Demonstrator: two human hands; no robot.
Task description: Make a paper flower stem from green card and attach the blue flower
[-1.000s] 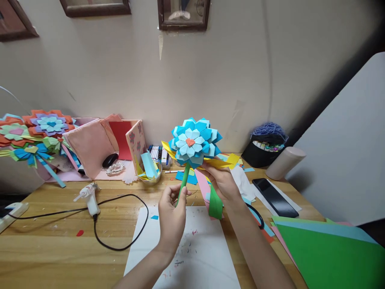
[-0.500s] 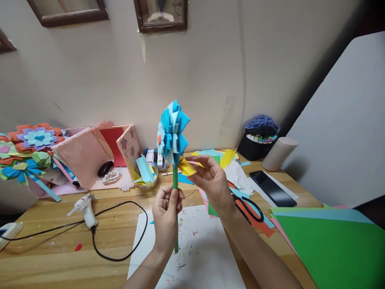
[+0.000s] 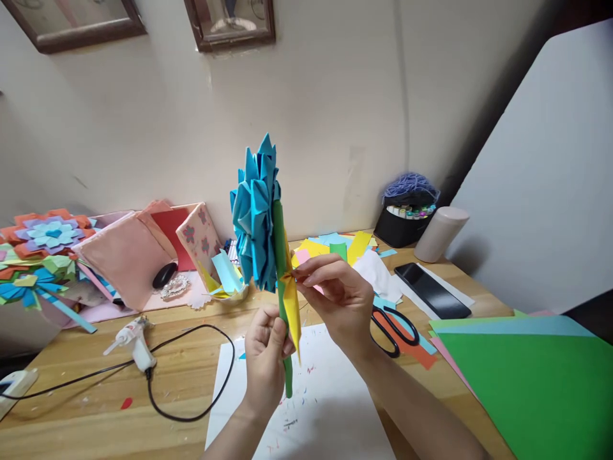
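Note:
My left hand [image 3: 266, 354] is wrapped round the green stem of a blue paper flower [image 3: 256, 220], holding it upright above a white sheet [image 3: 330, 390]. The bloom is turned side-on, so its layered folded petals face left and the stem runs up behind it. Against the stem lies a yellow paper bow [image 3: 291, 306], its tails pointing up and down. My right hand [image 3: 340, 297] pinches the bow at its middle between thumb and fingertips.
A white glue gun [image 3: 136, 342] with a black cord lies at left. Scissors [image 3: 395, 329], a phone [image 3: 431, 291] and a stack of coloured paper [image 3: 531, 383] are at right. Finished paper flowers [image 3: 48, 236] and a pink box [image 3: 124, 255] stand back left.
The flower has turned, so its side and back with the stem now show. The yellow bow has swung from sideways to lie along the stem. The camera view has shifted slightly.

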